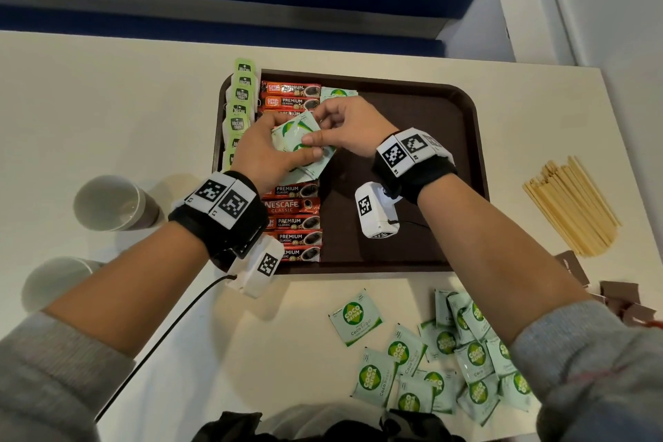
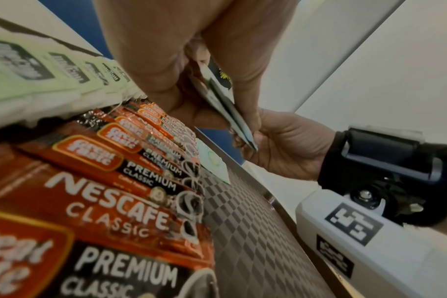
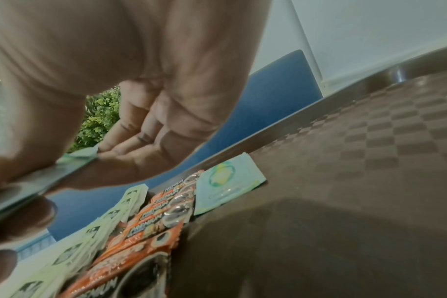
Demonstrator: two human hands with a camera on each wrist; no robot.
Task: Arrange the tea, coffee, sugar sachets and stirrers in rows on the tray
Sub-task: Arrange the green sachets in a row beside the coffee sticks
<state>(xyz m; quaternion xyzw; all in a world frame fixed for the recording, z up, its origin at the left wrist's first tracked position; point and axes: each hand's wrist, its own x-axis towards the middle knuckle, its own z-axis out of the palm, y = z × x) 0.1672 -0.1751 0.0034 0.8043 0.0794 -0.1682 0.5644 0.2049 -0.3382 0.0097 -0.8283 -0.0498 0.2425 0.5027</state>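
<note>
Sugar sachets are held in a small pale-green stack above the brown tray, gripped by both hands; the left hand is curled round the stack from the near-left side, its thumb laid across the top sachet; the right hand is seen pinching the stack's right edge between thumb and forefinger, its other fingers loosely bent. In the left wrist view the stack is shown edge-on, clamped between the fingers of both hands, clear of the tray's chequered floor.

On the tray, tea bags with green tags are lined along the left edge, partly overlapping the rim; just beside them, a column of red coffee sachets is laid from the far edge to the near edge, part of it hidden beneath the left hand; a single sugar sachet is set flat at the far end, touching the coffee column's right side. The right half of the tray is otherwise bare.

On the tabletop, loose sugar sachets are scattered near the tray's near-right corner; wooden stirrers are piled to the right, well apart from the tray; two paper cups are placed to the left; small brown sachets are partly seen at the right arm.
</note>
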